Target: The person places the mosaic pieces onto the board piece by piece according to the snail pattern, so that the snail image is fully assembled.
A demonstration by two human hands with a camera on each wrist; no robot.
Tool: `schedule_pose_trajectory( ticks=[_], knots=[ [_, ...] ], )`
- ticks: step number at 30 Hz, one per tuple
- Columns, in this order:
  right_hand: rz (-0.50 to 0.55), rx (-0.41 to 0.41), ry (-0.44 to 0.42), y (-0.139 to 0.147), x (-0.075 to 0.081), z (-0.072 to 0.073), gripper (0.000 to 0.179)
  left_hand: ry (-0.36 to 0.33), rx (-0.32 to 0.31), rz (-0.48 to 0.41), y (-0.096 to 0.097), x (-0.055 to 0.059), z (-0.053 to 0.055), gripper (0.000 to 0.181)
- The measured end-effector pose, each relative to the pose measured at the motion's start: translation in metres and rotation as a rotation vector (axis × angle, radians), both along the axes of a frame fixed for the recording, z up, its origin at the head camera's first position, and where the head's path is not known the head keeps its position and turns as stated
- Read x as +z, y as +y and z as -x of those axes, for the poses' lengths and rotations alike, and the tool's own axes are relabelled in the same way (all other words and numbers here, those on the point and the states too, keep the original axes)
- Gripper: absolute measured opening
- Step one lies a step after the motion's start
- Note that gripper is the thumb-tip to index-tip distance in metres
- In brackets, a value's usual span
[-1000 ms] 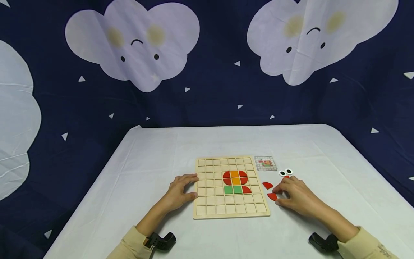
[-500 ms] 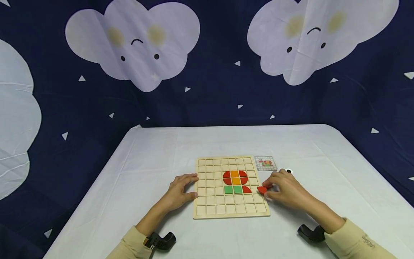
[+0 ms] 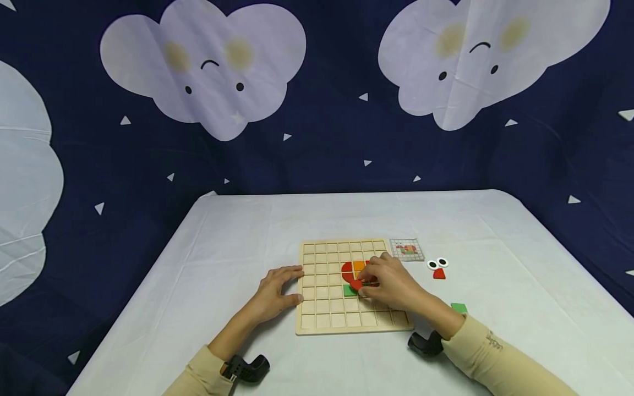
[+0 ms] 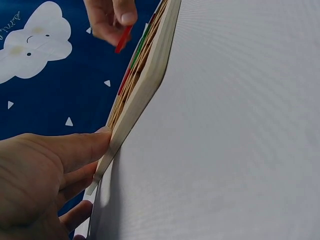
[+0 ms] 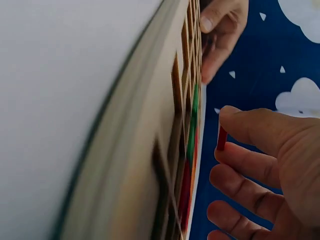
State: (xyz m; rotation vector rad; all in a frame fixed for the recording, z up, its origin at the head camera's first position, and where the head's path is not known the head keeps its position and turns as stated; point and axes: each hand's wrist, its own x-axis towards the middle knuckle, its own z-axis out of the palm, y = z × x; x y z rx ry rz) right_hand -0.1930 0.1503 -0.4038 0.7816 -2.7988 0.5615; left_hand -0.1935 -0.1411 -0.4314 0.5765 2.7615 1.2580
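A wooden grid board [image 3: 322,324] lies on the table with coloured pieces in its cells. My left hand [image 3: 277,291] rests at its left edge, thumb and fingers touching the rim. Over the board, my right hand [image 3: 391,283] pinches a red quarter-circle piece [image 3: 356,285] between thumb and finger, above the row of green squares. The right wrist view shows this red piece [image 5: 222,138] edge-on, apart from the board. A red piece [image 3: 348,272], an orange square [image 3: 359,266] and a green square [image 3: 349,290] sit in the cells; my right hand hides others.
A small pattern card [image 3: 407,249] lies by the board's upper right corner. Further right are two round eye pieces [image 3: 438,264], a red piece [image 3: 439,274] and a green piece [image 3: 458,308] near my right sleeve. White cloth [image 3: 247,231] covers the table.
My right hand has picked up a red piece from right of the board and carried it left, over the grid. The left hand has stayed at the board's edge.
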Motion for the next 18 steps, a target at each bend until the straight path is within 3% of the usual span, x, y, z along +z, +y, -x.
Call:
schedule_pose_trajectory(
  ticks=[9,18],
  knots=[
    [-0.036,0.006,0.001,-0.030,-0.005,0.003,0.019,0.003,0.001,-0.001,0.000,-0.001,0.001,0.051],
    [-0.042,0.004,-0.019,-0.041,-0.006,0.002,0.020,0.004,-0.005,-0.003,-0.001,-0.001,0.002,0.051]
  ],
)
